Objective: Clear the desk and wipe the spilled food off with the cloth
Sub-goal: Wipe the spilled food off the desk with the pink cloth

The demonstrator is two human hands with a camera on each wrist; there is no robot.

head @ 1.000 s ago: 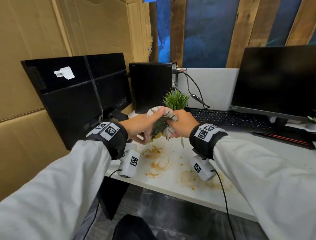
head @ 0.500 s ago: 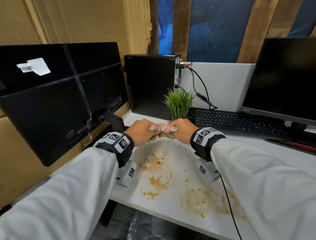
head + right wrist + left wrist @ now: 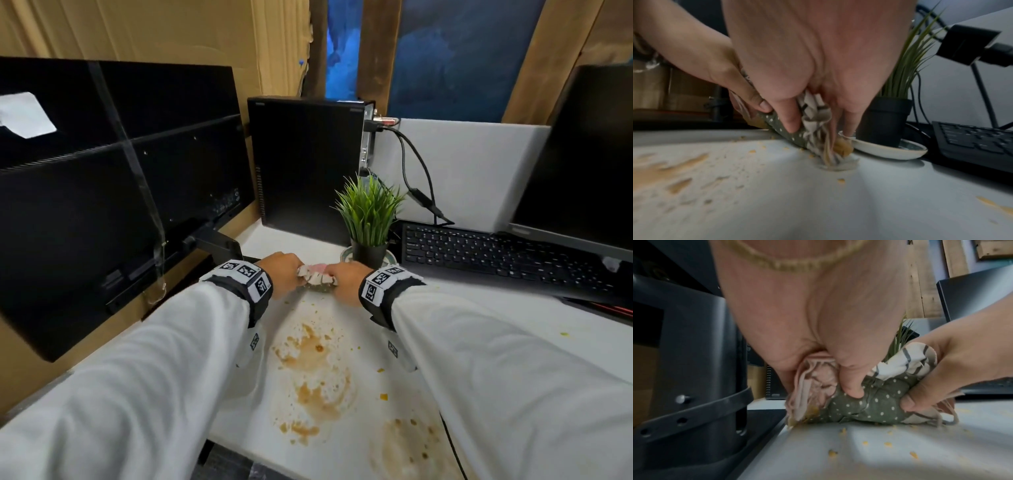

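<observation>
A bunched cloth (image 3: 317,277), green with white dots plus striped and pink parts (image 3: 863,405), lies pressed on the white desk (image 3: 479,318) just in front of the potted plant. My left hand (image 3: 281,272) grips its left end and my right hand (image 3: 344,279) grips its right end, fingers curled round the fabric (image 3: 795,125). Brown food smears (image 3: 313,373) and small yellow crumbs (image 3: 888,443) spread over the desk between my forearms, nearer to me than the cloth. The cloth carries yellowish food on its underside.
A green plant in a black pot (image 3: 368,233) stands on a saucer (image 3: 888,151) right behind the cloth. A black keyboard (image 3: 496,253) and monitor (image 3: 582,164) are at the right, a black computer case (image 3: 305,164) behind, another monitor (image 3: 113,192) and its stand at the left.
Both hands have lowered the bunched cloth from above the desk down onto its surface and moved it further from me, up to the plant pot. The head view has dipped lower.
</observation>
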